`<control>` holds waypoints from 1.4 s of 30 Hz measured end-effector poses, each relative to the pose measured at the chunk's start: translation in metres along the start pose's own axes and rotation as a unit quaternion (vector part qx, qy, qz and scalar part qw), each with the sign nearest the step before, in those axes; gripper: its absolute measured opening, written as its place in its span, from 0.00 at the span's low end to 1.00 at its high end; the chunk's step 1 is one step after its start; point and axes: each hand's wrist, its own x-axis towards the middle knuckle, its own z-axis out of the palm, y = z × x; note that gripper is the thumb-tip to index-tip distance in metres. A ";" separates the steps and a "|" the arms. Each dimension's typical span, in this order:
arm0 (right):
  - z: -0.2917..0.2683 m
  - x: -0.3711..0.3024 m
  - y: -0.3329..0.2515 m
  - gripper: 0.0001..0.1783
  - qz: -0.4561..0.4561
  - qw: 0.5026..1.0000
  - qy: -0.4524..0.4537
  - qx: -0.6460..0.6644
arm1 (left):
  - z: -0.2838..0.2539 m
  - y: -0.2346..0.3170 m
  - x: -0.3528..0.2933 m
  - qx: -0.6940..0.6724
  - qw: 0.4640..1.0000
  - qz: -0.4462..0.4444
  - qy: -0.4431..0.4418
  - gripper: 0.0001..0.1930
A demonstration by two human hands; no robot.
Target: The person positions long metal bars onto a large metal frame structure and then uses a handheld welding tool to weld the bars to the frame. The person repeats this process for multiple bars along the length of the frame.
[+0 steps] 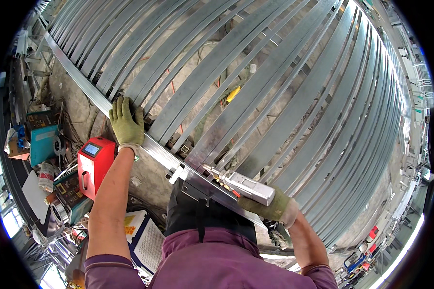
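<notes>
My right hand, in a green work glove, grips a silver box-shaped welding gun. The gun's narrow tip points left and sits close to the joint where a flat metal slat meets the near edge rail; whether it touches, I cannot tell. Further left along that rail, my gloved left hand lies flat with its fingers stretched forward over the rail and a slat end. It holds nothing. The palm of the right hand is hidden behind the gun.
Many long galvanised slats stretch away from the rail with gaps between them. A yellow object shows beneath. To my left are a red box with a small screen, a teal box and cables. A white-and-blue machine stands by my left side.
</notes>
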 end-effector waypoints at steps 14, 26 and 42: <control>0.023 0.047 0.014 0.34 -0.076 0.996 -0.018 0.046 | -0.002 0.003 0.001 -0.008 1.000 -0.001 0.002 0.29; 0.024 0.059 0.016 0.33 -0.085 0.995 -0.038 0.030 | -0.001 0.003 0.000 -0.011 1.000 -0.001 0.009 0.29; 0.018 0.053 -0.002 0.31 -0.067 0.997 -0.028 -0.008 | -0.004 0.007 0.001 -0.015 1.000 -0.005 0.004 0.29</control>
